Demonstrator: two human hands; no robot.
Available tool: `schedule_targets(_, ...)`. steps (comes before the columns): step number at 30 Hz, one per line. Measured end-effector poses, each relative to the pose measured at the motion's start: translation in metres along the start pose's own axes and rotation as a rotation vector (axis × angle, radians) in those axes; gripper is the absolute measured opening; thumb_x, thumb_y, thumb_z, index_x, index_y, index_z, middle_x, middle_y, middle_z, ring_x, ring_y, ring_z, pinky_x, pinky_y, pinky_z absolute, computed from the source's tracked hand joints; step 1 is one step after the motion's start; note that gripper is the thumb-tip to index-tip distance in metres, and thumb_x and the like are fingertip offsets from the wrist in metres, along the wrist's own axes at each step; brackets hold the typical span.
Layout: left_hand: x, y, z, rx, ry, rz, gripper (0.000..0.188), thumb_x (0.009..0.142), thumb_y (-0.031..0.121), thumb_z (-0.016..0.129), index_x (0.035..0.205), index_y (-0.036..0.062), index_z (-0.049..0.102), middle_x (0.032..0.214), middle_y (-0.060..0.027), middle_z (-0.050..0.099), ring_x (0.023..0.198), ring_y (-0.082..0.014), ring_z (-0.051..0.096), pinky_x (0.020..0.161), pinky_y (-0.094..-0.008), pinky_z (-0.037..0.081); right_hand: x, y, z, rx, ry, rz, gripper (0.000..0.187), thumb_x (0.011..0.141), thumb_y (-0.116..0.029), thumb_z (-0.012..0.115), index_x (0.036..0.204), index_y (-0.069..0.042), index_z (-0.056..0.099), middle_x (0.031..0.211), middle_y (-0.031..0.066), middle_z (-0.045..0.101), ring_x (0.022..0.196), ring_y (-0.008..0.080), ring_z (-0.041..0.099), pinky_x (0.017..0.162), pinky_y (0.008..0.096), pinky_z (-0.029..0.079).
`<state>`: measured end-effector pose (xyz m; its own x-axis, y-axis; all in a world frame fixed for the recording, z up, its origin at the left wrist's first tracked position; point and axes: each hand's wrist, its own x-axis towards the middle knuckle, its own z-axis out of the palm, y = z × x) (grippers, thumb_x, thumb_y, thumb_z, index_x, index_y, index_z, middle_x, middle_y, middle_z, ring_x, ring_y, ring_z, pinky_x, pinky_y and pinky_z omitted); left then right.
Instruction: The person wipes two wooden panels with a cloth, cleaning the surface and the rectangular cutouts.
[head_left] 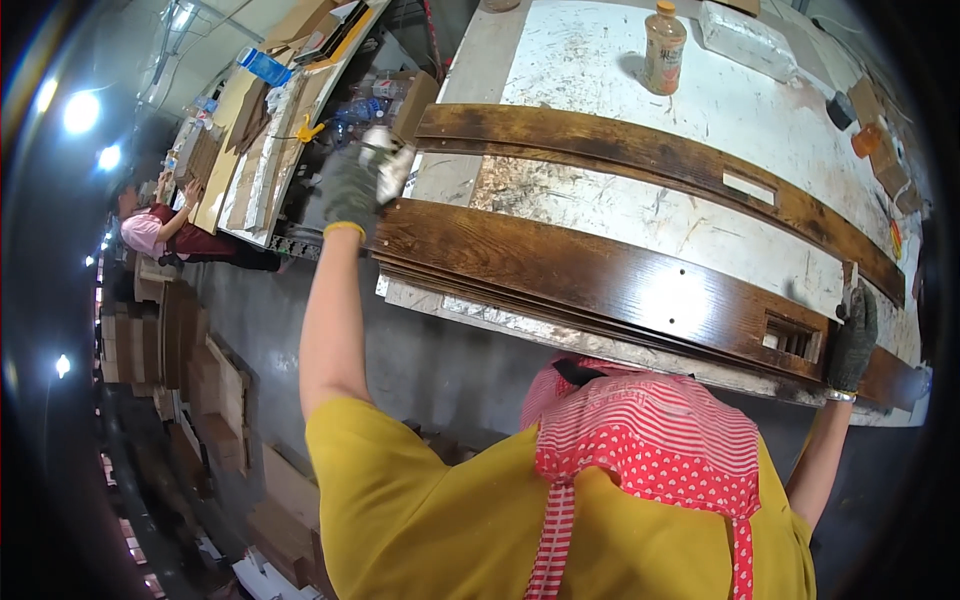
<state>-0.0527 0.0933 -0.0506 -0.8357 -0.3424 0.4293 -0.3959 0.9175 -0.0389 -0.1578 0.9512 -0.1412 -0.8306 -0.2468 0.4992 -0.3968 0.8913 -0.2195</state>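
A stack of dark brown wooden boards (560,255) lies along the near side of the table. Its glossy top board has small holes and a rectangular slot near the right end. At the stack's left end is my left hand (350,188) in a dark work glove, blurred, closed on a crumpled white cloth (394,172). My right hand (853,340), in a dark grey glove, is closed at the right end of the top board. A small pale piece shows at its fingertips; what it is I cannot make out. Farther back lies another slotted brown board (600,138).
The stained white table (560,60) holds a bottle with an orange cap (664,50) and a white wrapped block (748,40). Left of it, a box of plastic bottles (375,108) stands near another worktable (262,150). A co-worker (190,232) stands there. Cardboard (215,440) is stacked on the left.
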Motion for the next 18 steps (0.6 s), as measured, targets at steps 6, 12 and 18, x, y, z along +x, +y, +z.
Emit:
schedule_targets(6,-0.001,-0.02,0.008,0.26,-0.153,-0.241,0.044,0.096,0.043,0.053,0.119,0.0076,0.067,0.117,-0.0174,0.068,0.112,-0.0346,0.063,0.095,-0.0466,0.049,0.001,0.002,-0.001,0.151,-0.014,0.08,0.05,0.094,0.009,0.048,0.14,-0.006,0.055,0.143,0.0197,0.052,0.126,0.033,0.056,0.1,0.0399,0.054)
schedule_targets(12,-0.019,0.035,0.013,-0.112,-0.301,0.063,0.025,0.098,0.02,0.052,0.112,0.0119,0.071,0.122,-0.0152,0.066,0.117,-0.0352,0.059,0.099,-0.0418,0.047,0.003,0.007,0.001,0.306,-0.047,0.231,0.046,0.096,0.005,0.047,0.14,-0.006,0.056,0.142,0.0202,0.052,0.124,0.0315,0.057,0.099,0.0397,0.054)
schedule_targets(18,-0.05,0.171,-0.003,-0.172,-0.111,0.618,0.022,0.093,0.019,0.063,0.113,0.0151,0.071,0.12,-0.0077,0.066,0.112,-0.0249,0.062,0.098,-0.0389,0.049,0.009,-0.003,0.0,0.621,-0.011,0.379,0.046,0.093,0.006,0.05,0.137,-0.003,0.057,0.138,0.0202,0.056,0.124,0.031,0.057,0.102,0.0393,0.051)
